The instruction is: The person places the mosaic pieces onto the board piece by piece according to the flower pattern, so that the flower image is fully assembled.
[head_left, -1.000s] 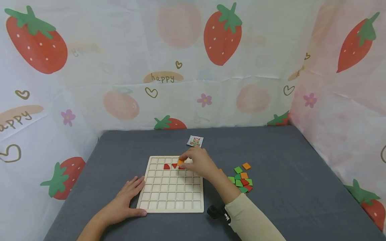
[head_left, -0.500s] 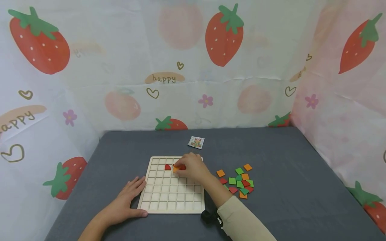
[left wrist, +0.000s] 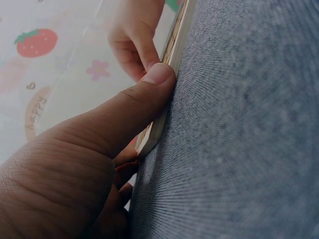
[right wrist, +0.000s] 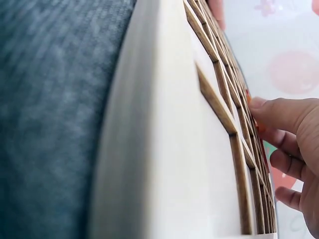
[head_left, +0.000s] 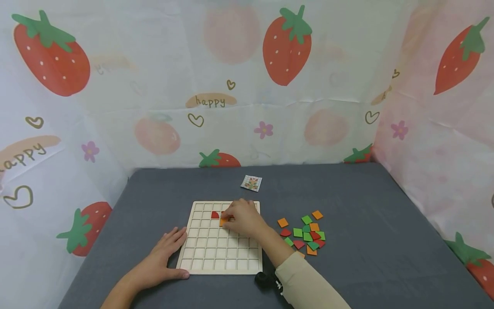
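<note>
Bare grey tabletop (head_left: 366,257) right of tile pile (head_left: 305,234), card (head_left: 251,183) lying beyond grid board (head_left: 216,253)

the wooden grid board (right wrist: 164,149) fills the view edge-on on grey cloth (right wrist: 50,99), right hand's fingers (right wrist: 279,117) touching its cells.

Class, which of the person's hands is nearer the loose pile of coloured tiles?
Right. The right hand is beside the tile pile, over the board; the left hand is beyond the board's far edge.
</note>
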Available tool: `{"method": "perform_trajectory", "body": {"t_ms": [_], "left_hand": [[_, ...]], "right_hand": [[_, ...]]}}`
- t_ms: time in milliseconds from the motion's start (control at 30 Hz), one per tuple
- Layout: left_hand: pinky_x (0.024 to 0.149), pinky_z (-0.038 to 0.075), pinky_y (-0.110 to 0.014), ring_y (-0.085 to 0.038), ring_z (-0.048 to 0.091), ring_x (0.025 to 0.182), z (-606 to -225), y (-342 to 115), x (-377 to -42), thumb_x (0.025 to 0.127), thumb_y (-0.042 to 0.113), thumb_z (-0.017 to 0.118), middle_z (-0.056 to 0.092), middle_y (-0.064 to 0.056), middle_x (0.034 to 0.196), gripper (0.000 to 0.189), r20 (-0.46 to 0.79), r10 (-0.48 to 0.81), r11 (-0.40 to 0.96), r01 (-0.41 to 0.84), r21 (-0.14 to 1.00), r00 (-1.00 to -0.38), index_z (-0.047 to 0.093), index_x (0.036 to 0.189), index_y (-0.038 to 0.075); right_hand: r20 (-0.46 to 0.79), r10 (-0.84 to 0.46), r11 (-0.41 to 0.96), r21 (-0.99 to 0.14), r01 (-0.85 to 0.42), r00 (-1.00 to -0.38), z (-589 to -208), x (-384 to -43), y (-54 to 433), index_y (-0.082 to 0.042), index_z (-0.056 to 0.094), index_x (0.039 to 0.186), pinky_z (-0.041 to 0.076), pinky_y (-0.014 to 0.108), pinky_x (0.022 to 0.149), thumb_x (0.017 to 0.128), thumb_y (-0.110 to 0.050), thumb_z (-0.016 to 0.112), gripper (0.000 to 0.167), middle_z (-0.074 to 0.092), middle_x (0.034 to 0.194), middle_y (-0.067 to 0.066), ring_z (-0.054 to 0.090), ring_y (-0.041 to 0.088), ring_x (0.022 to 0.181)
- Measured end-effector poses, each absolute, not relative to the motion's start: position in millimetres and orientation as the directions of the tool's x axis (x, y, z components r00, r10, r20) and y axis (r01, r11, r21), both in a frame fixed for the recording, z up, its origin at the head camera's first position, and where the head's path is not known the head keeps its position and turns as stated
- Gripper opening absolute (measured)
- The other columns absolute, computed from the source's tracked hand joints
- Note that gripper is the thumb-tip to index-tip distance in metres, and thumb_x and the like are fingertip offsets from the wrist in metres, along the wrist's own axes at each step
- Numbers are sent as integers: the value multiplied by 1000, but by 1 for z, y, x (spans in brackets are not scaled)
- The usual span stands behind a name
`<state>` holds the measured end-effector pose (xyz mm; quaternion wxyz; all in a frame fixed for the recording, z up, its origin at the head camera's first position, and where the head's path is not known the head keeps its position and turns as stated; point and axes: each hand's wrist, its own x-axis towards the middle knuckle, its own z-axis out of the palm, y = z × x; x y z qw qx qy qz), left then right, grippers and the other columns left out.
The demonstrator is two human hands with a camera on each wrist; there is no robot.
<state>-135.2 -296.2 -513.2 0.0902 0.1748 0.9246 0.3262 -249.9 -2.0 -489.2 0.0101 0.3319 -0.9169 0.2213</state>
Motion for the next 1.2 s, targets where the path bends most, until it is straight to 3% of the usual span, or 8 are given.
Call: {"method": "perform_trajectory", "body": {"t_ms": [133, 267, 433, 500, 567, 667, 1033, 1200], "left_hand": [[126, 2, -57, -39, 7, 158, -514, -296, -135, 74, 62, 83, 22, -8, 171, 116, -62, 379, 728, 255, 637, -923, 31, 162, 8], [124, 3, -62, -40, 7, 158, -512, -296, -135, 74, 62, 83, 22, -9, 170, 115, -65, 379, 730, 255, 634, -923, 31, 162, 8], [124, 3, -62, -41, 7, 158, -510, -295, -135, 74, 61, 84, 23, -11, 170, 116, -66, 373, 733, 250, 632, -926, 31, 161, 7], [127, -1, -52, -42, 8, 158, -510, -295, -135, 74, 60, 84, 23, -12, 170, 115, -60, 374, 730, 254, 634, -926, 31, 161, 6], [128, -6, -35, -42, 8, 157, -510, -295, -135, 75, 60, 83, 23, -12, 170, 115, -55, 375, 728, 258, 635, -925, 31, 161, 6], [119, -11, -15, -41, 8, 158, -510, -296, -134, 75, 61, 83, 23, -11, 170, 115, -51, 375, 726, 259, 636, -926, 31, 161, 7], [111, -13, -3, -44, 11, 156, -513, -297, -137, 76, 60, 83, 25, -13, 169, 113, 5, 401, 721, 319, 615, -916, 33, 160, 5], [112, -13, -3, -43, 11, 157, -515, -297, -136, 75, 61, 83, 25, -11, 169, 114, -5, 397, 720, 308, 622, -918, 34, 160, 5]], "right_hand": [[156, -610, 684, -392, -616, -777, -490, -249, -2, -28, 81, 114, 39, 41, 91, 92, -34, 79, 23, 70, 110, -13, 53, 11, 96], [140, -622, 691, -364, -624, -770, -489, -250, -2, -29, 80, 114, 38, 42, 94, 92, -37, 78, 23, 69, 111, -13, 52, 11, 98], [144, -642, 684, -336, -647, -753, -488, -251, -2, -31, 80, 114, 35, 37, 90, 92, -39, 78, 24, 68, 111, -15, 50, 9, 98], [146, -650, 678, -331, -656, -746, -488, -252, -2, -31, 80, 113, 34, 35, 88, 92, -40, 78, 24, 68, 111, -15, 50, 9, 97], [147, -656, 675, -325, -663, -740, -486, -251, -1, -30, 80, 114, 35, 35, 88, 92, -39, 78, 24, 68, 112, -15, 50, 8, 98], [160, -660, 667, -325, -671, -734, -481, -250, 4, -29, 80, 116, 38, 36, 90, 93, -36, 77, 24, 68, 113, -13, 51, 9, 100], [274, -657, 608, -359, -708, -703, -444, -241, 63, -20, 78, 119, 44, 50, 101, 92, -28, 79, 28, 70, 112, -3, 58, 20, 109], [269, -645, 633, -338, -697, -716, -435, -236, 95, -23, 77, 119, 43, 52, 104, 92, -26, 79, 27, 69, 115, -5, 57, 21, 114]]}}
